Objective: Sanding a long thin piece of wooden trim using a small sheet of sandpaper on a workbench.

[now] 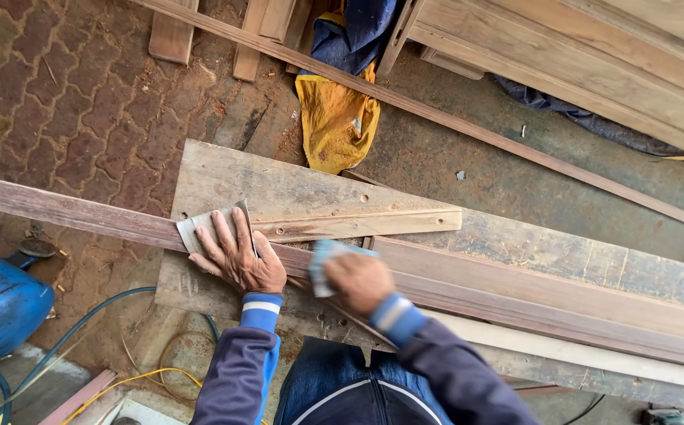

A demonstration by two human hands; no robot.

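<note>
My left hand (238, 253) lies flat, fingers spread, pressing a grey sheet of sandpaper (194, 229) onto a long reddish wooden strip (74, 211) that runs from the left edge to the lower right. Just to the right, my right hand (358, 280) is blurred and closed around a light blue-grey pad (322, 255), held against the same strip. Under the strip lies a wide weathered plank (279, 185) serving as a work surface. Both arms wear dark blue sleeves with striped cuffs.
A blue tank (0, 303) with hoses (82, 327) and a yellow cord sits at lower left. A yellow cloth (338, 118) and blue cloth lie beyond the plank. More planks and wooden frames (586, 63) fill the upper right. A pale slat (578, 350) lies nearer me.
</note>
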